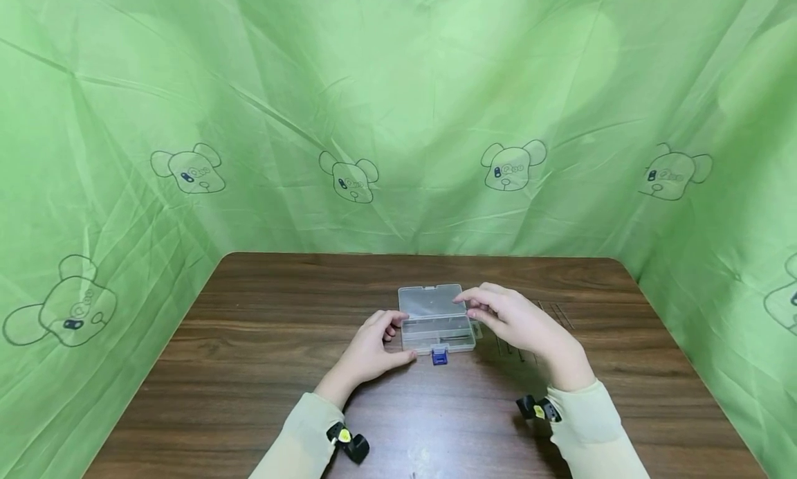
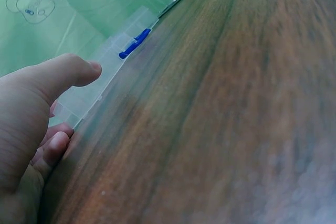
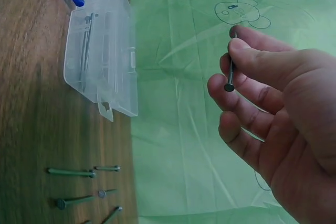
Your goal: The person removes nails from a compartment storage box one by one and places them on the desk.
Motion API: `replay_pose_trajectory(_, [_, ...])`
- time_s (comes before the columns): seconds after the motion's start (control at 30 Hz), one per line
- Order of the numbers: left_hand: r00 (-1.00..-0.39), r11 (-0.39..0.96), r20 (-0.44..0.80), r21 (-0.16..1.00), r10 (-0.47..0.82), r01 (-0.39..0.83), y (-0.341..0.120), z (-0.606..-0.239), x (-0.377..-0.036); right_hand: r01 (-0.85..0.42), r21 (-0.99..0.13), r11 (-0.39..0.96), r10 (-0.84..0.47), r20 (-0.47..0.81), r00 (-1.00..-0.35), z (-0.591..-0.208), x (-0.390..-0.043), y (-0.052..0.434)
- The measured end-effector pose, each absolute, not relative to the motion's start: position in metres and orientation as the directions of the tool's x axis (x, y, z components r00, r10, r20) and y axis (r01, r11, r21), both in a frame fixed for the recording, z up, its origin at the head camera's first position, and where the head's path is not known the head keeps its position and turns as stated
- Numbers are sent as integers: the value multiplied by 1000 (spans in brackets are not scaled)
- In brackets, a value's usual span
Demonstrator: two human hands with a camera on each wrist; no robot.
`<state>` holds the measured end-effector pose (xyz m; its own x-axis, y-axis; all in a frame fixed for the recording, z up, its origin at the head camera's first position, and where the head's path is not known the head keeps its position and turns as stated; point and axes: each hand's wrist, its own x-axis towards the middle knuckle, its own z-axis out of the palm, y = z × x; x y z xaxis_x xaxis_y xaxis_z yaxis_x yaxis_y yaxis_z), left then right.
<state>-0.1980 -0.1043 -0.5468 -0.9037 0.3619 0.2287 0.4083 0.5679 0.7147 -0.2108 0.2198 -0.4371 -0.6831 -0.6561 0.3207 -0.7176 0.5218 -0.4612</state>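
A clear plastic box (image 1: 429, 342) stands on the table with its lid (image 1: 426, 300) raised at the back. Its blue latch (image 1: 439, 356) hangs down in front. My left hand (image 1: 370, 351) holds the box's left end, thumb near the front corner and fingers at the side and back. Over the box's right side, my right hand (image 1: 519, 320) pinches a nail (image 3: 230, 74) between thumb and index finger. The nail's flat head points toward the wrist camera. Through the box wall, nails (image 3: 88, 45) show lying lengthwise inside.
Several loose nails (image 3: 71, 172) of different lengths lie on the wooden table (image 1: 249, 368) to the right of the box, partly under my right arm. A green curtain (image 1: 411, 216) with printed bear heads surrounds the table's back and sides.
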Motion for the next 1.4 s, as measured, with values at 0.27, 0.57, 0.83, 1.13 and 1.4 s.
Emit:
replay_pose_trajectory(0.27, [-902,575,233,706,362,413,-105,-548,-199,-696,-489,526,-649,298,-700,-438,-205,229])
replay_pose_trajectory(0.57, [-903,579,236,702,358,414,-105,-552,-199,-624,-492,606,-546,313,-777,-439,-199,254])
replay_pose_trajectory(0.83, [-903,577,230,706,362,411,-104,-551,-199,-459,-466,756,-334,328,-884,-449,-190,279])
replay_pose_trajectory(1.13, [-904,578,230,705,361,410,-104,-551,-199,-340,-493,801,-253,236,-938,-471,-181,307])
replay_pose_trajectory(1.4, [-905,574,236,709,353,409,-105,-551,-199,-158,-504,849,-142,70,-987,-481,-175,323])
